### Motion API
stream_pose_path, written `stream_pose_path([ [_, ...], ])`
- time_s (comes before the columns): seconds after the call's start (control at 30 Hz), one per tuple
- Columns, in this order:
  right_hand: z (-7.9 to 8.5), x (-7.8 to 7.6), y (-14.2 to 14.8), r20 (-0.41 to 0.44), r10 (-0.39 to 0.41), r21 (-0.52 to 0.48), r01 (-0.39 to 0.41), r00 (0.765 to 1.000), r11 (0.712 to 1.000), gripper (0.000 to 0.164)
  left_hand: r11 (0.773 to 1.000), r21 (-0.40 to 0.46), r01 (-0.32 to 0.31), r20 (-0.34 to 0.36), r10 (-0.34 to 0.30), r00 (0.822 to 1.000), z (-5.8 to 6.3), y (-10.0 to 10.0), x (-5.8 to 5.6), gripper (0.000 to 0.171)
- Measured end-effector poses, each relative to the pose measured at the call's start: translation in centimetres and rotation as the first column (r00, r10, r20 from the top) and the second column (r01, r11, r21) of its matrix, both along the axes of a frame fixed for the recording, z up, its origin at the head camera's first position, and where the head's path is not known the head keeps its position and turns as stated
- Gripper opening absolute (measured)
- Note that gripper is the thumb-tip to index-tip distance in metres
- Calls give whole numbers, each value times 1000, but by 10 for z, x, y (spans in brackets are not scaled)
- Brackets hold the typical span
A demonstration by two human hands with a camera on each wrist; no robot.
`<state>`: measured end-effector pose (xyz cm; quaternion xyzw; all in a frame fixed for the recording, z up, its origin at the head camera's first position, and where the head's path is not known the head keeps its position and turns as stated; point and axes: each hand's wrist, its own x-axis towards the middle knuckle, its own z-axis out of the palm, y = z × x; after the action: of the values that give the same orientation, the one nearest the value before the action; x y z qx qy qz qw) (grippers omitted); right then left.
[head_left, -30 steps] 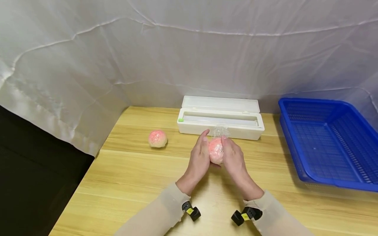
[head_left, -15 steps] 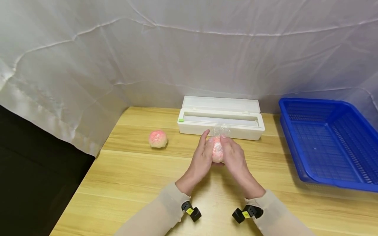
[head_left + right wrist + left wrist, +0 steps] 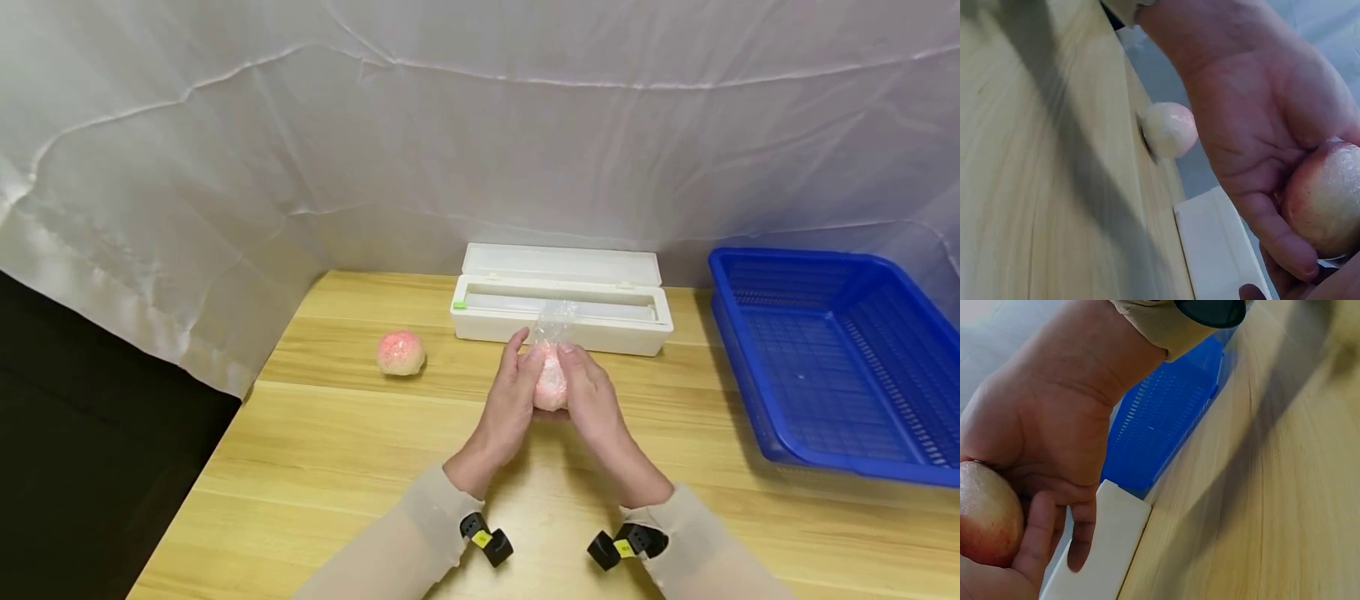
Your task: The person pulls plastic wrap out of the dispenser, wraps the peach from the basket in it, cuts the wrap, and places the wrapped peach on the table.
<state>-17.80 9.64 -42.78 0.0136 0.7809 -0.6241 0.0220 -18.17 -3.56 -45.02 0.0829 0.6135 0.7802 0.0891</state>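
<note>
Between my two hands is a pink and cream peach (image 3: 551,385) wrapped in clear cling film (image 3: 557,318), whose loose end sticks up from the far side. My left hand (image 3: 504,408) curls round its left side and my right hand (image 3: 600,404) round its right, thumbs on top. Some fingers beneath are hidden in the head view. From the left wrist view, the right hand (image 3: 1047,419) cups the peach (image 3: 988,515); the right wrist view shows the left hand (image 3: 1244,125) doing likewise. A second peach (image 3: 401,353) rests on the table to the left.
Behind my hands stands a white cling film dispenser (image 3: 622,337), lid raised, a roll inside. A blue plastic basket (image 3: 757,392) is at the right of the wooden table (image 3: 322,467). Pale cloth (image 3: 525,167) hangs along the back and left.
My hands have turned the wrapped peach slightly between them. The loose film end now rises higher in front of the dispenser. The other peach and the basket have stayed put.
</note>
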Motion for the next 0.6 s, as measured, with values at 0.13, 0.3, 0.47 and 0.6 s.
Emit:
stream_pose_path([
  [0.13,-3,-1,-4,-40,-73,43,75,997,996,55,994,-99,-47,-63,41,997,-2,-1,0,71],
  [0.3,-6,-3,-1,-9,-110,33,110,994,993,59,983,-174,-55,-108,36,994,-5,-4,-1,79],
  [0.47,-8,-4,2,28,-27,-75,29,999,997,65,963,-257,-75,-130,43,991,-6,-6,-2,77],
  [0.6,-12,-3,-1,-18,-7,-45,6,1000,999,61,941,-321,-111,-123,75,990,-4,-5,-2,72],
])
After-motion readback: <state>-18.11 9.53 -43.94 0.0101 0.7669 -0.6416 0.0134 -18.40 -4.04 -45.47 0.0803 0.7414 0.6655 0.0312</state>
